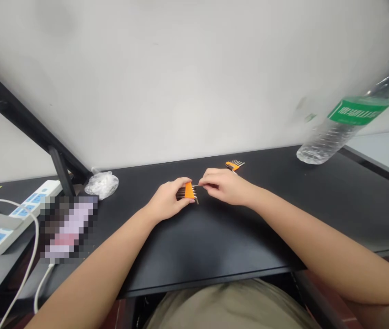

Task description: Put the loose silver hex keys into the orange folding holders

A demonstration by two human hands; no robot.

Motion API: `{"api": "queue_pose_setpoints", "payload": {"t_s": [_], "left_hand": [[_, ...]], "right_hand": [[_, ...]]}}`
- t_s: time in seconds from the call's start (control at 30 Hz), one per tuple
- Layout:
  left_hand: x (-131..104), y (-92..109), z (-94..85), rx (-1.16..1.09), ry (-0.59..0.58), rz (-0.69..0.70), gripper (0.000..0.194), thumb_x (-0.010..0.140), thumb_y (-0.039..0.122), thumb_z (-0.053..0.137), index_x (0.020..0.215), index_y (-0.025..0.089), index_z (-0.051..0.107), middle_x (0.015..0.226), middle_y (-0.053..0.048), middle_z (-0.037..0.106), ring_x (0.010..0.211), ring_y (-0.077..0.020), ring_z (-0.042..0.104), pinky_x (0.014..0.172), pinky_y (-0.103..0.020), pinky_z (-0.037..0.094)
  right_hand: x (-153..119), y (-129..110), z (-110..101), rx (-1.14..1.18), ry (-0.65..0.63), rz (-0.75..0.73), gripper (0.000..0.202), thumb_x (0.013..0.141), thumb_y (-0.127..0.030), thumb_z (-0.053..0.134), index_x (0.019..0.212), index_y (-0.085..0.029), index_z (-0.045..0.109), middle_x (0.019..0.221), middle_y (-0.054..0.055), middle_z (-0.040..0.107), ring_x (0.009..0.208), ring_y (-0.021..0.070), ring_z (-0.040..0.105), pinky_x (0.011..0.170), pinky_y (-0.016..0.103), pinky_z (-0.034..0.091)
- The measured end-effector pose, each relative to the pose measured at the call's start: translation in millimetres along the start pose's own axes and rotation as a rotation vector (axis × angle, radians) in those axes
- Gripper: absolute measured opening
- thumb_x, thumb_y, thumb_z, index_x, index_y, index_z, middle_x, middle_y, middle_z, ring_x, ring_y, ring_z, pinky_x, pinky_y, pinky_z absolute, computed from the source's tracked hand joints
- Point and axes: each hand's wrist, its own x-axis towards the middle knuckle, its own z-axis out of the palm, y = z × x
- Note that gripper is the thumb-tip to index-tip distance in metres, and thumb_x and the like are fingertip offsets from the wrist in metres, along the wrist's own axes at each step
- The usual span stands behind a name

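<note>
My left hand (167, 199) grips an orange hex key holder (189, 190) between thumb and fingers, above the black table. Several dark metal keys stick out of both sides of the holder. To the right of it, my right hand (226, 186) pinches the end of a thin metal hex key (197, 185) that reaches to the holder's upper edge. Whether this key is seated in its slot I cannot tell. Behind my right hand lies a second orange holder (232, 165) with several silver keys fanned out.
A plastic water bottle (345, 119) with a green label stands at the right rear. On the left are a crumpled clear plastic bag (102, 183), a blurred-out phone on a white cable (45, 281), a white power strip (23, 214) and a black metal frame (26, 116). A wall (180, 91) rises behind the black table (215, 246).
</note>
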Motion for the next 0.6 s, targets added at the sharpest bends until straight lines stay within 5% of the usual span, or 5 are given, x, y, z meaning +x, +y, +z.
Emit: {"api": "queue_pose_setpoints", "payload": {"t_s": [0.27,0.6], "left_hand": [[0.8,6.9,-3.1,0.189,-0.032,0.111,0.049,0.090,0.043,0.072,0.133,0.024,0.059,0.122,-0.007,0.072,0.112,-0.0270,0.067,0.107,-0.047,0.047],[2.4,21.4,-6.9,0.272,-0.053,0.174,0.045,0.089,0.047,0.072,0.127,0.023,0.063,0.125,-0.009,0.068,0.126,-0.0290,0.058,0.122,-0.055,0.027]], "right_hand": [[-3.0,-4.1,0.1,-0.131,-0.017,-0.067,0.028,0.094,-0.009,0.052,0.107,-0.020,0.074,0.105,0.010,0.067,0.082,0.0186,0.063,0.073,0.032,0.051],[1.1,-19.6,-1.8,-0.012,-0.041,0.002,0.023,0.096,-0.010,0.053,0.098,-0.018,0.074,0.098,0.009,0.067,0.085,0.0192,0.064,0.079,0.033,0.052]]}}
